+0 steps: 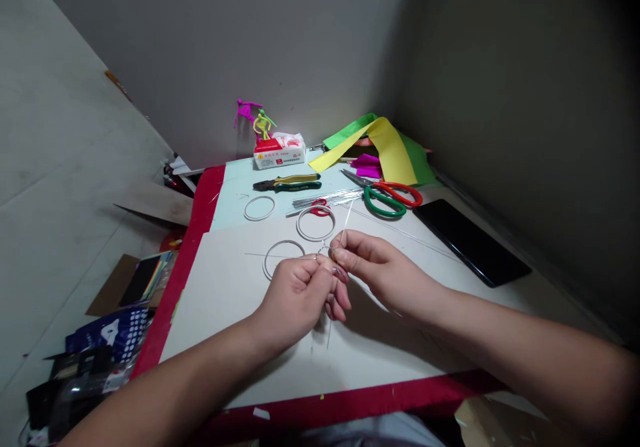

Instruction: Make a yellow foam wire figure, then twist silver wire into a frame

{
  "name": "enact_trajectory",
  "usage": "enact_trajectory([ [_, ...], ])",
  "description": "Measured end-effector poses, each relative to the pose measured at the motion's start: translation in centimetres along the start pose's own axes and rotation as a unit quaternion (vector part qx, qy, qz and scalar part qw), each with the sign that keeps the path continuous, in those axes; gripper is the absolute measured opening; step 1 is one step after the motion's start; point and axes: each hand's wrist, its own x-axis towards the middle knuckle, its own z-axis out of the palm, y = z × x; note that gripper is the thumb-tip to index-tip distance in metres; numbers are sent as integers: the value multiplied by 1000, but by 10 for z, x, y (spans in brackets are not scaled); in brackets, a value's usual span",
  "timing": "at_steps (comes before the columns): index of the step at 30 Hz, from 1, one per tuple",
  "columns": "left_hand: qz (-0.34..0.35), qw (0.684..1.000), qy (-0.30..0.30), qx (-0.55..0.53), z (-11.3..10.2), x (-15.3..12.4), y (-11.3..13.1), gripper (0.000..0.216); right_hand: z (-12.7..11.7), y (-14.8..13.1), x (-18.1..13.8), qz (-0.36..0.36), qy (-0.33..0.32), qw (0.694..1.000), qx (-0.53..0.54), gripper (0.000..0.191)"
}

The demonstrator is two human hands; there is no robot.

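Note:
My left hand (300, 293) and my right hand (375, 267) meet over a white sheet (225, 300) on the table, both pinched on a thin silver wire (345, 223) that sticks up and away between the fingertips. A wire ring (283, 257) lies just beyond my left knuckles. Two more wire rings, one (315, 223) in the middle and another (259, 207) further left, lie behind it.
Pliers (290, 182), a bundle of straight wires (327, 197), green and red scissors (390, 197), a dark phone (470, 241), coloured paper strips (385, 143) and a tissue pack (279, 150) lie at the back. Clutter sits on the floor at left (110, 333).

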Motion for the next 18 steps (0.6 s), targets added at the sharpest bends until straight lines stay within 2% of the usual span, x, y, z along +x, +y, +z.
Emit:
enact_trajectory([
  [7, 38, 998, 30, 42, 1, 0, -9, 36, 4, 5, 2, 19, 2, 999, 29, 16],
  [9, 55, 995, 35, 70, 2, -1, -11, 38, 3, 4, 1, 7, 13, 1000, -7, 15],
  [12, 89, 992, 31, 87, 3, -3, -14, 43, 1, 2, -1, -36, 49, 990, -124, 13],
  [15, 91, 995, 19, 31, 4, -4, -13, 39, -3, -3, -3, -64, 88, 975, -196, 13],
  [18, 60, 998, 11, -28, 3, -3, -11, 25, -4, -6, -2, -69, 110, 973, -192, 17],
])
